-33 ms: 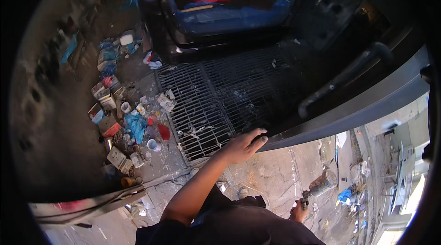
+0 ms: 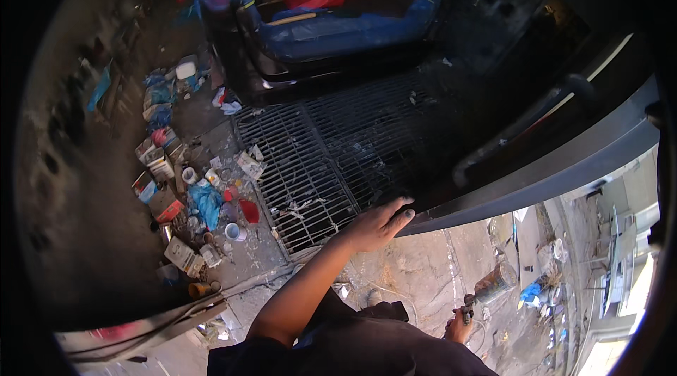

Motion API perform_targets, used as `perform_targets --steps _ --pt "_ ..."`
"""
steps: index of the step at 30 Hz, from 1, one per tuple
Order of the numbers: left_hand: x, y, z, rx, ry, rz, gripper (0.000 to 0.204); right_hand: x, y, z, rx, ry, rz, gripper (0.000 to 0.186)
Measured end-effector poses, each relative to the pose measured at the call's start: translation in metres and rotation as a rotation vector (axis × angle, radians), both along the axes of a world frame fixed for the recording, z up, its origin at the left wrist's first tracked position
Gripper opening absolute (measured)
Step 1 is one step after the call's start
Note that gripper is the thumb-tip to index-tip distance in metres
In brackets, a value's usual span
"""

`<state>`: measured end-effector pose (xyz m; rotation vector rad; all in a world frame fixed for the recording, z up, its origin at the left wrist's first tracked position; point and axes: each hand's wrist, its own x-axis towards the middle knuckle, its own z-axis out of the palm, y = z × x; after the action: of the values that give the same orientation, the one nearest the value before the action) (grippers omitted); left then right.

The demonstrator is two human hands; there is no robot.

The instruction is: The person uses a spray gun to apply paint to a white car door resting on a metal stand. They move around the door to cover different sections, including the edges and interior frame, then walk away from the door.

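Note:
My left hand (image 2: 381, 225) is at the free end of a dark door (image 2: 479, 204), its thumb and fingers closed about the edge. The door runs off to the right and has a bent tubular handle (image 2: 522, 126). Lower right, my right hand (image 2: 458, 327) is wrapped round a spray gun (image 2: 468, 301). A dirty cylindrical cup (image 2: 496, 281) is joined to the gun, above the hand. Some of the right fingers are hidden.
Past the doorway is a metal floor grate (image 2: 303, 212). Tubs, tins and cartons (image 2: 185, 251) litter its left side. A dark car-body part (image 2: 338, 69) with blue plastic sheeting (image 2: 345, 31) stands at the back. Blue debris (image 2: 530, 293) lies outside, lower right.
The scene inside the doorway has shifted slightly left in the view. A bright strip now shows along the door by the handle. Both hands keep their hold.

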<state>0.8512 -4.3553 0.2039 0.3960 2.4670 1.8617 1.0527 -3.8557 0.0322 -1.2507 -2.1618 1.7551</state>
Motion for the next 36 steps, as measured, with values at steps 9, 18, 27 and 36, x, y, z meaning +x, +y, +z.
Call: perform_targets --steps 9,18,27,36 --pt "-0.118 0.014 0.090 0.521 0.030 -0.260 0.069 0.078 -0.139 0.063 -0.051 -0.039 -0.301 0.014" --pt "-0.133 0.028 0.110 0.513 0.077 -0.345 0.063 0.090 -0.161 0.041 -0.060 -0.083 -0.346 0.017" --pt "-0.119 0.059 0.103 0.448 0.125 -0.174 0.061 0.093 -0.171 0.065 0.027 -0.110 -0.412 0.021" --pt "-0.118 0.072 0.106 0.557 0.295 -0.075 0.051 0.112 -0.207 0.051 0.071 -0.191 -0.467 0.026"
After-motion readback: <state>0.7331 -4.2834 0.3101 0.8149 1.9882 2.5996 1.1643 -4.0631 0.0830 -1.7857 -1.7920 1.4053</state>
